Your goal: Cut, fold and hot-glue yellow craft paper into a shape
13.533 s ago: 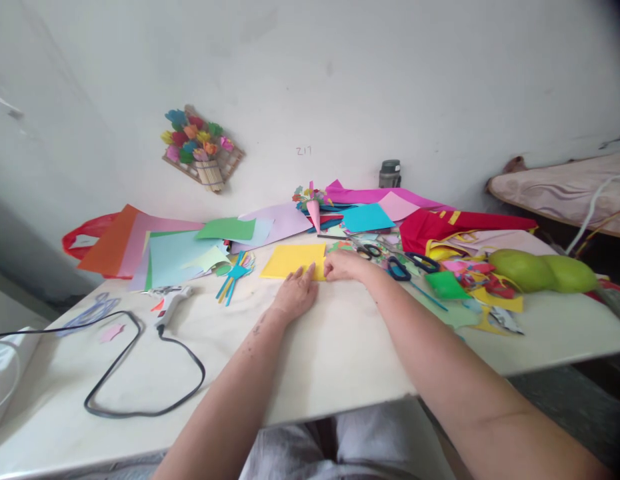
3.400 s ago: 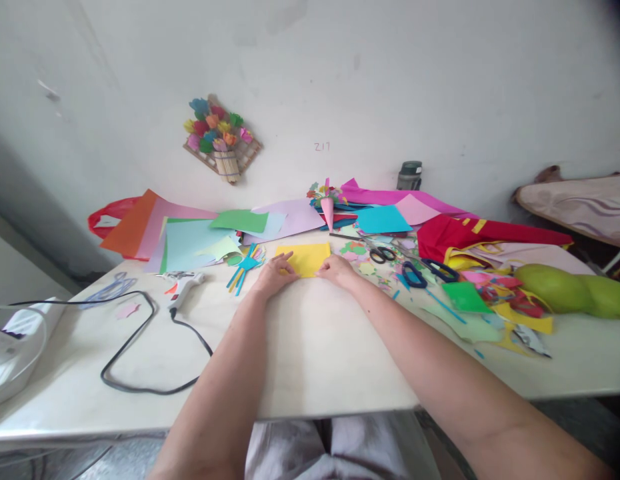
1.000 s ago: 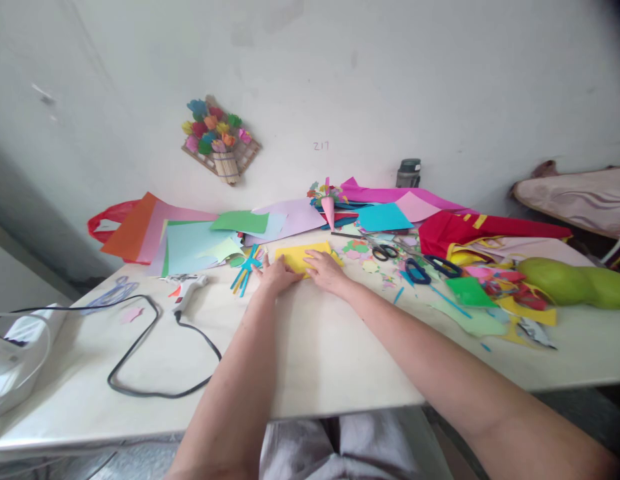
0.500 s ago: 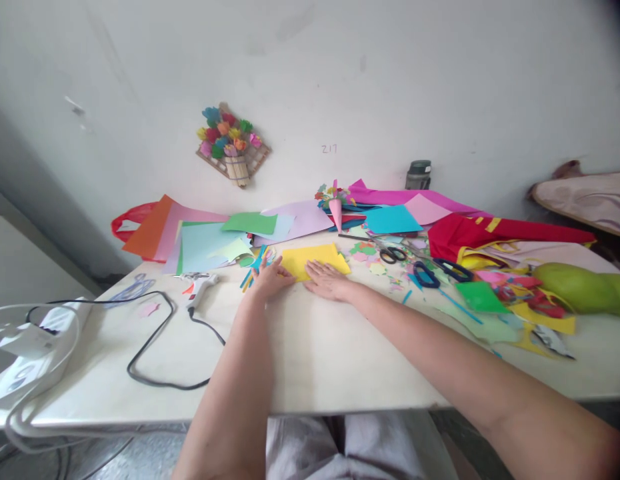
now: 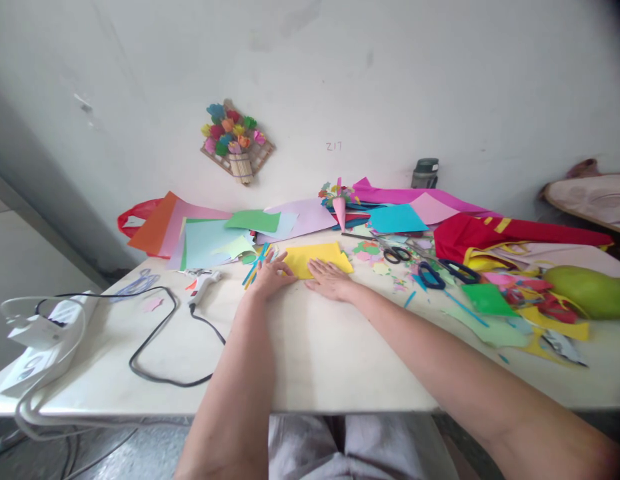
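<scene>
Yellow paper (image 5: 315, 253) lies on the worktop (image 5: 330, 353) at your twelve o'clock, your right hand (image 5: 330, 279) flat upon it, your left hand (image 5: 271, 277), fingers parted, at its eight o'clock corner; glue gun (image 5: 205, 287) at eleven, black-handled scissors (image 5: 397, 254) at one.

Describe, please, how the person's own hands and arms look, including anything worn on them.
The left hand and right hand are both without gloves. The forearms are bare, with no sleeve in view, and no watch or bracelet shows at either wrist. Rings are too small to judge.
</scene>
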A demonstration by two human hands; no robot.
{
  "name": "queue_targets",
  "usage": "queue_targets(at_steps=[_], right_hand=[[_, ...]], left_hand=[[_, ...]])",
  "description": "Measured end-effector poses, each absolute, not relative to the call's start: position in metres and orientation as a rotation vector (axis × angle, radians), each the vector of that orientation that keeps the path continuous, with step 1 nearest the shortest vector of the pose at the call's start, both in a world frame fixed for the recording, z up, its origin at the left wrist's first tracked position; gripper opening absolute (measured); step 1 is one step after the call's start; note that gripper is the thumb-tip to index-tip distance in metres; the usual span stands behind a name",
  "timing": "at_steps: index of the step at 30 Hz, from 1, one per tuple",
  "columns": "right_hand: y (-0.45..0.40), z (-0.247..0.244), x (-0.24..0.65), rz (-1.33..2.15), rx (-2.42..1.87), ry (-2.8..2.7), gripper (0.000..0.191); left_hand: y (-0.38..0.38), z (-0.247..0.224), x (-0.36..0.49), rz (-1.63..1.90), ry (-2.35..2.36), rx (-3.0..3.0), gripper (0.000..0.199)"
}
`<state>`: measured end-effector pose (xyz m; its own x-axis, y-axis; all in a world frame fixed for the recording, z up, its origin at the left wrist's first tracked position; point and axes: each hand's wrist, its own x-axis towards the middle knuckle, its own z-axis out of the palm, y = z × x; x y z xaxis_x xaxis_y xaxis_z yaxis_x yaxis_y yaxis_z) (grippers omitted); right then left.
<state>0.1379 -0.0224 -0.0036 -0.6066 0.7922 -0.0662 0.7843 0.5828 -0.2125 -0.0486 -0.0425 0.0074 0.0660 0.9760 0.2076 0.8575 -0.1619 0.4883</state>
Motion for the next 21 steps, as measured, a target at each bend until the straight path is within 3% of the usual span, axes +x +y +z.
queue_targets(at_steps=[13,21], right_hand=[[-0.0237,-0.0031,0.1399,0.427,-1.325,-2.693,0.062],[-0.0165,-0.0078,0.1437,0.520,-1.233,-2.417,0.029]], left_hand=[[-0.0380,-0.0003,-0.0514,0.930,1.753,2.012,0.012],[-0.0381,0.0008,-0.0507,0.808,1.843,1.984,0.016]])
